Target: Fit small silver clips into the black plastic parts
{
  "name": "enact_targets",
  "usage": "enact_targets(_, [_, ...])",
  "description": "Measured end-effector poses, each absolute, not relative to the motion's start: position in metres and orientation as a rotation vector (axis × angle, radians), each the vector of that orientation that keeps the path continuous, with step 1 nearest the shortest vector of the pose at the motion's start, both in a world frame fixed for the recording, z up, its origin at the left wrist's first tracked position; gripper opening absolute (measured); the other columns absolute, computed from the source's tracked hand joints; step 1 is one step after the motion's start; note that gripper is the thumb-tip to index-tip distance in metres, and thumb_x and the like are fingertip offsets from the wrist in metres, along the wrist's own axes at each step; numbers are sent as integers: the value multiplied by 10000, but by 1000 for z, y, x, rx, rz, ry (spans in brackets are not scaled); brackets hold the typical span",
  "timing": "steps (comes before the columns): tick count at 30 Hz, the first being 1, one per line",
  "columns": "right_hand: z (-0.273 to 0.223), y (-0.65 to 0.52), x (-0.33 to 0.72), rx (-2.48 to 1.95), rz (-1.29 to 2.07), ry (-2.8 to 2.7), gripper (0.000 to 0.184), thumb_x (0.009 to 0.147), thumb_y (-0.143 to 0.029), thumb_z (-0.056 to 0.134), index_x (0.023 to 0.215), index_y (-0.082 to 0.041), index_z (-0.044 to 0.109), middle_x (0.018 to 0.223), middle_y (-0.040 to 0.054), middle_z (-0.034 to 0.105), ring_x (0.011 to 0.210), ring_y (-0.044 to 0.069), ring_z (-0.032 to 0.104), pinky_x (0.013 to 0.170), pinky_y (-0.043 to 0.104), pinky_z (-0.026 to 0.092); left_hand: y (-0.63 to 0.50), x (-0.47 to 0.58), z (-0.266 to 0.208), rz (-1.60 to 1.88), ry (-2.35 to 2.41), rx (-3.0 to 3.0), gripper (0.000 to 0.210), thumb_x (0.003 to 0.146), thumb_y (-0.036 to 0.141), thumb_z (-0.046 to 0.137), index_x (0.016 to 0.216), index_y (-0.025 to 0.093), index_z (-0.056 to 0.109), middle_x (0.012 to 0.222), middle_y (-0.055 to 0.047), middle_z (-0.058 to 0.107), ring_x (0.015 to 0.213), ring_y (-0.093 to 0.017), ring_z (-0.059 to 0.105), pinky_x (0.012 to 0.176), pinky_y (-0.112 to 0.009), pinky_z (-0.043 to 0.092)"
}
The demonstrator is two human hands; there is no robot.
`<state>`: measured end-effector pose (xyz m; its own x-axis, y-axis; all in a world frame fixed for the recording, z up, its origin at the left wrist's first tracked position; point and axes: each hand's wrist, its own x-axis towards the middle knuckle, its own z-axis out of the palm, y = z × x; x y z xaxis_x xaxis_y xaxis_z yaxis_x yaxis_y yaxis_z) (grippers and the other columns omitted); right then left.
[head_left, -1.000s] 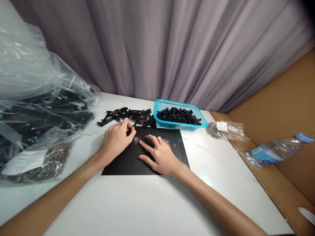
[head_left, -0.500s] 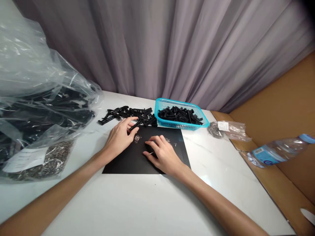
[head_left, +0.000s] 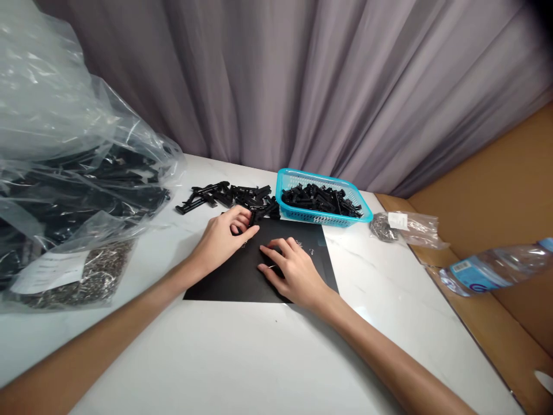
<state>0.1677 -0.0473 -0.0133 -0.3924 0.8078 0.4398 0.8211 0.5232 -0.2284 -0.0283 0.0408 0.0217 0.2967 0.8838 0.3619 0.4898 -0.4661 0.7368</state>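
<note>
My left hand (head_left: 227,233) is at the near edge of a loose pile of black plastic parts (head_left: 209,195). Its fingers are curled, and thumb and fingertips close on one black plastic part (head_left: 254,218), partly covered by the hand. Over the black mat (head_left: 233,282), my right hand (head_left: 294,268) has its fingers bent, with a thin, shiny metal pin (head_left: 271,267) at the thumb and fingers. Small metal pieces (head_left: 298,244) lie on the mat behind the right hand. A second little heap is mostly hidden by my left hand.
A blue basket (head_left: 367,214) of black parts stands behind the mat. On the right are a small bag of metal pieces (head_left: 384,227) and a plastic bottle (head_left: 484,274). Large clear bags (head_left: 86,190) with black parts and a bag of metal pieces (head_left: 103,271) fill the left.
My left hand has curled its fingers in around the black part and shifted slightly right. The right hand keeps much the same pose. The whole view has shifted a little.
</note>
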Motion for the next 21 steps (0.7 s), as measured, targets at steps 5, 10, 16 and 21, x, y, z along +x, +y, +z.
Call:
enact_targets(5, [-17, -45, 174, -1349, -30, -2153, 216, 1081, -195, 472, 1013, -196, 678, 989, 85, 718, 887, 239, 621, 805, 376, 544, 34, -26, 25, 995, 1115, 1995, 514, 863, 411, 706, 1321, 231, 563, 854, 32, 643, 682, -134, 694, 731, -279, 576])
enact_targets(10, [-13, -46, 184, -1297, 156, -1956, 150, 1033, -178, 534, 1010, -217, 677, 923, 46, 694, 784, 181, 628, 724, 305, 536, 30, -24, 26, 866, 1029, 1906, 552, 907, 448, 664, 1422, 270, 572, 928, 2, 623, 667, -144, 718, 579, -251, 565])
enact_targets(16, [-7, -47, 188, -1268, 402, -1845, 120, 966, -214, 636, 921, -205, 747, 826, 25, 707, 685, 154, 619, 648, 279, 521, 26, -17, 23, 864, 907, 1768, 519, 877, 446, 715, 1342, 248, 598, 981, -19, 606, 730, -144, 669, 565, -251, 566])
enact_targets(21, [-2, -46, 193, -1293, 433, -1777, 183, 956, -231, 625, 1054, -206, 777, 884, 39, 755, 678, 159, 612, 633, 282, 500, 21, -11, 20, 777, 802, 1621, 615, 788, 393, 813, 1335, 250, 572, 1143, -65, 638, 853, -176, 668, 643, -302, 596])
